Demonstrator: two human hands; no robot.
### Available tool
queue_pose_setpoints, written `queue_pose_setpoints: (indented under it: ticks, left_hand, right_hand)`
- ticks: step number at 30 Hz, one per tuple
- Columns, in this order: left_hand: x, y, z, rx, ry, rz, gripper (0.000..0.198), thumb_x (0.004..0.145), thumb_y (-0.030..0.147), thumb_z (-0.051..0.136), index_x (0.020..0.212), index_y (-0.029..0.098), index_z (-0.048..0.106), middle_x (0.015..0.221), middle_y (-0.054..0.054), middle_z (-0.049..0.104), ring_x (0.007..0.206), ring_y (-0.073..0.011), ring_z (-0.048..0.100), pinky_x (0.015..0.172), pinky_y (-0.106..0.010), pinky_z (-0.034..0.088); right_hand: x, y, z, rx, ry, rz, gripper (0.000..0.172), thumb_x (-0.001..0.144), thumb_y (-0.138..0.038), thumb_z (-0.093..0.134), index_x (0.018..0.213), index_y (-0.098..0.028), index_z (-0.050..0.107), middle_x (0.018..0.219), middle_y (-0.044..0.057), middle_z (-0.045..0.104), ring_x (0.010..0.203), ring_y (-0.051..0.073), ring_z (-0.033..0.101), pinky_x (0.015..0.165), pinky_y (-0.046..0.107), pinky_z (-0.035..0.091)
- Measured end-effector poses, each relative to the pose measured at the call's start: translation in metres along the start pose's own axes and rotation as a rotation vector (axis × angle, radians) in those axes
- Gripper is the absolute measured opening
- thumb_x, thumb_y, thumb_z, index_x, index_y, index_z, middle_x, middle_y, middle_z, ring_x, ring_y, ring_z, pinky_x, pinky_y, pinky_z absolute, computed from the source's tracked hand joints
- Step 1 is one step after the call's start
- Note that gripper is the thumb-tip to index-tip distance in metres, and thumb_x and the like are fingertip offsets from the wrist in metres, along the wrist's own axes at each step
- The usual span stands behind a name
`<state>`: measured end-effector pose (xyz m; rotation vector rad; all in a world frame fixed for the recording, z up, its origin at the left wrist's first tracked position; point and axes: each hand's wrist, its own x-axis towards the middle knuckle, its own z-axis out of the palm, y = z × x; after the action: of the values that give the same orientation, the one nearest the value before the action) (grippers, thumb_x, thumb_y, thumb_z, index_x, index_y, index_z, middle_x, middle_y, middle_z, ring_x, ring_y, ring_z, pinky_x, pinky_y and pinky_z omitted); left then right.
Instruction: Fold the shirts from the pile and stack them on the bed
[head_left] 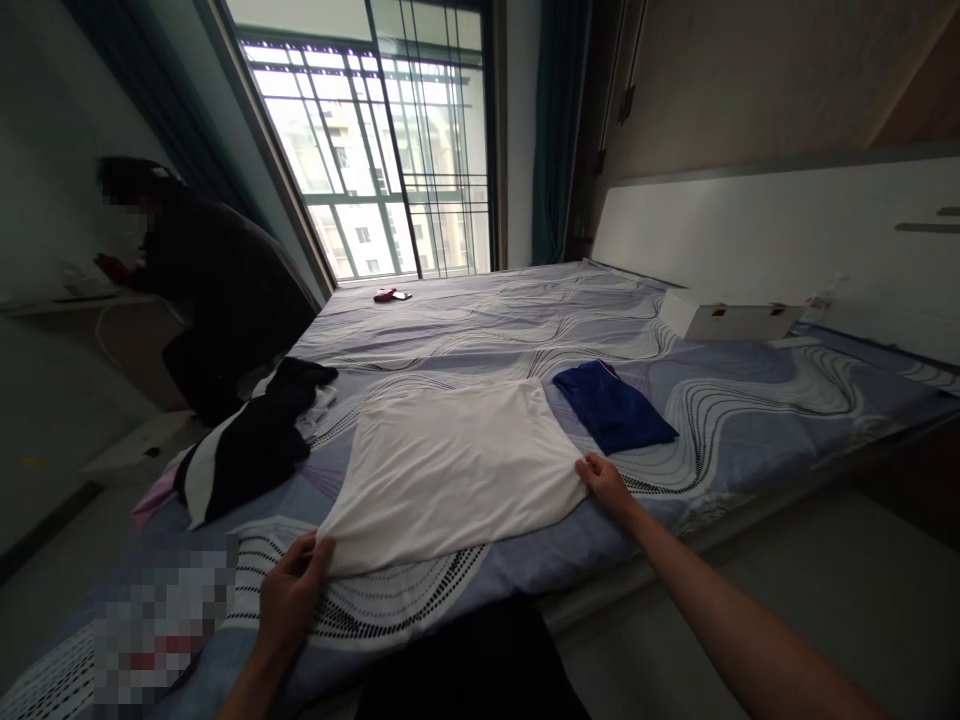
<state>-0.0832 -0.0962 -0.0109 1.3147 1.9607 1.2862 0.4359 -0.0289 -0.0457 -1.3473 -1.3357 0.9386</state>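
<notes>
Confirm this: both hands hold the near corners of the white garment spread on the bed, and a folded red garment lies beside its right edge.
Wrong colour: in the head view the folded garment beside its right edge is dark blue, not red. The left hand and right hand do hold the near corners of the white garment on the bed.
</notes>
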Motion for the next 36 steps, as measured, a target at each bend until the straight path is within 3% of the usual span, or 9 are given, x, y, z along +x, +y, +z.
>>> queue_pose_setpoints:
  ticks: [5,11,16,23,26,28,30,33,36]
  left_hand:
    - [-0.005,0.011,0.001,0.03,-0.029,0.025,0.043,0.072,0.062,0.062,0.085,0.021,0.066,0.075,-0.001,0.071,0.074,-0.0217,0.065,0.068,-0.029,0.05]
    - [-0.008,0.024,-0.003,0.083,0.054,-0.042,0.039,0.077,0.061,0.053,0.082,0.024,0.06,0.062,0.0,0.067,0.062,-0.0222,0.062,0.059,-0.03,0.047]
    - [-0.026,0.029,-0.018,0.13,0.014,-0.07,0.04,0.077,0.063,0.051,0.082,0.024,0.059,0.06,0.0,0.067,0.062,-0.0248,0.064,0.058,-0.032,0.046]
    - [-0.065,-0.001,-0.042,0.26,-0.017,-0.187,0.041,0.067,0.068,0.048,0.068,0.029,0.06,0.052,-0.003,0.066,0.058,-0.0318,0.066,0.057,-0.042,0.05]
    - [-0.079,-0.004,-0.045,0.41,0.064,-0.15,0.039,0.063,0.07,0.049,0.067,0.033,0.062,0.057,-0.006,0.068,0.063,-0.0366,0.066,0.064,-0.052,0.053]
    - [-0.086,0.011,-0.032,0.519,0.149,0.059,0.039,0.069,0.066,0.047,0.076,0.034,0.066,0.07,-0.01,0.072,0.073,-0.0378,0.067,0.078,-0.057,0.053]
    - [-0.088,0.036,-0.001,0.553,0.135,0.363,0.04,0.081,0.056,0.041,0.091,0.031,0.071,0.092,-0.014,0.074,0.095,-0.0357,0.067,0.097,-0.054,0.049]
    - [-0.073,0.068,0.067,0.531,-0.191,0.647,0.049,0.094,0.043,0.031,0.127,0.027,0.064,0.134,-0.011,0.064,0.133,-0.027,0.052,0.113,-0.045,0.041]
    - [-0.037,0.073,0.125,0.653,-0.408,0.672,0.06,0.098,0.046,0.029,0.15,0.02,0.043,0.159,-0.01,0.039,0.151,-0.0306,0.027,0.119,-0.054,0.03]
  right_hand:
    - [-0.012,-0.004,0.002,0.029,-0.142,0.033,0.045,0.073,-0.057,0.066,0.099,-0.019,0.067,0.083,0.004,0.074,0.084,0.026,0.069,0.075,0.034,0.055]
    - [-0.02,-0.01,0.007,-0.3,0.156,0.03,0.042,0.079,-0.058,0.054,0.08,-0.02,0.071,0.074,0.007,0.074,0.074,0.027,0.068,0.069,0.035,0.052]
    - [-0.046,-0.013,-0.008,-0.382,0.207,0.069,0.041,0.079,-0.058,0.052,0.077,-0.022,0.07,0.073,0.008,0.074,0.069,0.028,0.068,0.066,0.035,0.049]
    - [-0.094,-0.004,-0.042,-0.367,0.147,0.177,0.043,0.076,-0.063,0.053,0.075,-0.023,0.07,0.076,0.008,0.076,0.074,0.032,0.071,0.067,0.039,0.052]
    - [-0.096,-0.008,-0.044,-0.522,0.214,0.164,0.034,0.072,-0.057,0.055,0.077,-0.027,0.07,0.077,0.01,0.075,0.075,0.034,0.07,0.071,0.044,0.054]
    - [-0.091,-0.021,-0.028,-0.654,0.276,0.047,0.033,0.075,-0.05,0.052,0.089,-0.028,0.073,0.091,0.012,0.075,0.09,0.036,0.069,0.084,0.048,0.053]
    - [-0.083,-0.04,0.007,-0.704,0.217,-0.113,0.041,0.083,-0.043,0.045,0.11,-0.027,0.072,0.114,0.013,0.072,0.112,0.034,0.063,0.101,0.047,0.047]
    - [-0.065,-0.069,0.082,-0.724,-0.125,-0.261,0.055,0.091,-0.04,0.042,0.141,-0.021,0.056,0.146,0.011,0.054,0.138,0.029,0.044,0.116,0.044,0.033]
    - [-0.041,-0.079,0.144,-0.846,-0.394,-0.259,0.069,0.094,-0.052,0.043,0.155,-0.019,0.037,0.164,0.009,0.028,0.152,0.032,0.018,0.122,0.051,0.012]
